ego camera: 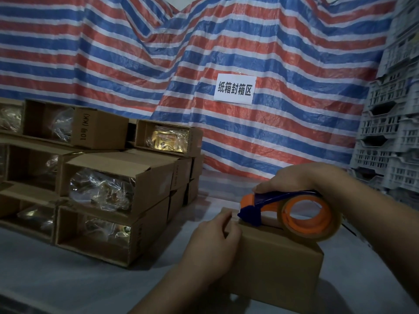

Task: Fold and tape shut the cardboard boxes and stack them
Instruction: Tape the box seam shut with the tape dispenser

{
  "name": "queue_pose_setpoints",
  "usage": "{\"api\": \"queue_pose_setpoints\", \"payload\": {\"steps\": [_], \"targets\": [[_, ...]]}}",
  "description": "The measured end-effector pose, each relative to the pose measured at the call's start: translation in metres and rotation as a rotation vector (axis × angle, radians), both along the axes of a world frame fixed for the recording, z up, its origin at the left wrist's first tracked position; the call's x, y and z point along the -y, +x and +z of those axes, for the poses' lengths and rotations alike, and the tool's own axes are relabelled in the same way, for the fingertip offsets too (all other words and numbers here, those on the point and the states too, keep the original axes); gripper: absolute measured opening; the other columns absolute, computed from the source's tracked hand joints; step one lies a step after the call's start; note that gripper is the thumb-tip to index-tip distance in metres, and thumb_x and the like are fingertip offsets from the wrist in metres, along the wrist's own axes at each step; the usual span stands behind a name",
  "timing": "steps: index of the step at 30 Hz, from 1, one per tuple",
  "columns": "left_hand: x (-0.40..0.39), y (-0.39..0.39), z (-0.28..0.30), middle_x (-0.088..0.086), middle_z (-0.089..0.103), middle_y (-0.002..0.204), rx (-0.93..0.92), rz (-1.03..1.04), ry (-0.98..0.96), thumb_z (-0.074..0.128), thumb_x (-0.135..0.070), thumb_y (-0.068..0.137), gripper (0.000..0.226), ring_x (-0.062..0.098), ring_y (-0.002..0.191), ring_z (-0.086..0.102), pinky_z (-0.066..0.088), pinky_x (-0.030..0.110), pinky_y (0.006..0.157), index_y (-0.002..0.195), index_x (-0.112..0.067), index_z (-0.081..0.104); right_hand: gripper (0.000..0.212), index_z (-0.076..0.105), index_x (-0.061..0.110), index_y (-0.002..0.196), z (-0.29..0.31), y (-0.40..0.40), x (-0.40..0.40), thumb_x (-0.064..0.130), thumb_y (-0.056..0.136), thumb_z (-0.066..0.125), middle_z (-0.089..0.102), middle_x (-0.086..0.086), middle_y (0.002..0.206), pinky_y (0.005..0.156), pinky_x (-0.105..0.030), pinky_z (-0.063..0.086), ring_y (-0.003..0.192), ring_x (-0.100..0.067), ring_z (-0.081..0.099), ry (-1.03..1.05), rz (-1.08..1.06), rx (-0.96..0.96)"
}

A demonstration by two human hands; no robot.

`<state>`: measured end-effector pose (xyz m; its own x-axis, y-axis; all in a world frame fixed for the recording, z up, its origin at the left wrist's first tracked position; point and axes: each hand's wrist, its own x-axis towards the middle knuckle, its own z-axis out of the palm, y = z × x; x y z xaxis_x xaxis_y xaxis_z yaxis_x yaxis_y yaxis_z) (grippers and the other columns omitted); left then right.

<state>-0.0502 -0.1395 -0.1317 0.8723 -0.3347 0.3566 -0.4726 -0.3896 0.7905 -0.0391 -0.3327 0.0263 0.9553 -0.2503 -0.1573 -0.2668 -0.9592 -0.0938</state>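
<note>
Right hand [292,177] grips the tape dispenser [288,211] from above, its nose on the closed box [272,264] top seam. Left hand [215,236], just ahead of the nose, pins the tape end at the box's far edge. Risk, as judged: thumb release lifts the tape; a skewed pull misses the seam.

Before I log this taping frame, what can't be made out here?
- Head view: left hand hides the tape end on the box.
- Tape dispenser covers the flap seam.
- Stacked boxes: contents blurred behind glare; stack cut off at left edge.
</note>
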Motion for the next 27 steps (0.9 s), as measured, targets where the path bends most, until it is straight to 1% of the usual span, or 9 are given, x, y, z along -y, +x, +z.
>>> {"api": "queue_pose_setpoints", "payload": {"steps": [2,5,10,13,15,19,23,25,27], "targets": [[-0.001,0.001,0.002,-0.017,0.052,0.092,0.014,0.02,0.071,0.034,-0.05,0.099,0.045,0.003,0.078,0.057,0.048,0.022,0.066,0.144,-0.045,0.037,0.054,0.066,0.024,0.081,0.003,-0.003,0.003,0.073,0.091,0.046,0.064,0.01,0.053,0.064,-0.022,0.044,0.043,-0.004,0.059,0.009,-0.012,-0.009],[0.001,0.0,0.002,-0.01,0.054,0.094,0.082,0.064,0.179,0.029,-0.051,0.1,0.046,0.009,0.088,0.058,0.053,0.035,0.082,0.146,-0.044,0.032,0.058,0.066,0.023,0.081,0.005,-0.005,0.011,0.076,0.089,0.044,0.065,0.009,0.054,0.062,-0.022,0.045,0.044,-0.004,0.06,-0.023,-0.02,-0.008],[0.001,0.003,-0.002,-0.009,0.06,0.09,0.141,0.095,0.213,0.026,-0.052,0.1,0.043,0.009,0.084,0.058,0.053,0.038,0.081,0.142,-0.046,0.035,0.069,0.069,0.027,0.069,0.013,-0.029,0.047,0.09,0.077,0.041,0.069,0.007,0.064,0.074,-0.029,0.047,0.064,-0.011,0.064,-0.19,-0.059,0.035],[0.001,0.004,-0.004,-0.009,0.064,0.098,0.148,0.108,0.22,0.028,-0.053,0.1,0.047,0.01,0.086,0.061,0.054,0.036,0.081,0.146,-0.045,0.033,0.06,0.07,0.02,0.098,0.007,-0.056,0.086,0.076,0.086,0.049,0.068,-0.006,0.103,0.085,-0.036,0.044,0.091,-0.022,0.059,-0.178,-0.088,0.12],[0.001,0.004,-0.004,-0.008,0.067,0.102,0.161,0.107,0.215,0.03,-0.053,0.099,0.047,0.01,0.087,0.062,0.054,0.036,0.082,0.145,-0.045,0.035,0.06,0.068,0.018,0.111,0.0,-0.069,0.097,0.071,0.091,0.048,0.066,-0.007,0.111,0.09,-0.036,0.044,0.099,-0.024,0.06,-0.18,-0.111,0.104],[0.001,0.007,0.002,-0.011,0.068,0.1,0.212,0.107,0.241,0.035,-0.053,0.098,0.038,0.006,0.082,0.064,0.056,0.037,0.08,0.132,-0.043,0.048,0.059,0.06,0.015,0.129,-0.021,-0.077,0.106,0.062,0.095,0.05,0.061,-0.011,0.13,0.097,-0.037,0.043,0.12,-0.03,0.057,-0.129,-0.11,0.116],[0.004,0.01,0.018,-0.011,0.064,0.092,0.288,0.071,0.385,0.032,-0.055,0.097,0.032,0.001,0.077,0.06,0.055,0.033,0.074,0.105,-0.037,0.056,0.061,0.057,0.033,0.124,-0.019,-0.081,0.103,0.079,0.086,0.045,0.064,0.003,0.12,0.104,-0.036,0.042,0.107,-0.015,0.061,-0.067,-0.089,0.06],[0.013,0.01,0.028,-0.006,0.065,0.106,0.385,0.123,0.521,0.026,-0.063,0.095,0.043,0.006,0.093,0.06,0.053,0.035,0.087,0.102,-0.034,0.057,0.058,0.06,0.033,0.117,-0.018,-0.082,0.103,0.079,0.086,0.044,0.068,0.003,0.111,0.102,-0.037,0.046,0.099,-0.013,0.064,-0.039,-0.06,0.046],[0.03,0.006,0.035,0.001,0.048,0.145,0.477,0.141,0.642,0.02,-0.073,0.091,0.067,0.016,0.133,0.044,0.034,0.042,0.113,0.13,-0.028,0.051,0.057,0.063,0.03,0.106,-0.019,-0.083,0.105,0.08,0.086,0.045,0.07,0.002,0.101,0.094,-0.034,0.049,0.092,-0.013,0.066,-0.045,-0.057,0.054]]}}
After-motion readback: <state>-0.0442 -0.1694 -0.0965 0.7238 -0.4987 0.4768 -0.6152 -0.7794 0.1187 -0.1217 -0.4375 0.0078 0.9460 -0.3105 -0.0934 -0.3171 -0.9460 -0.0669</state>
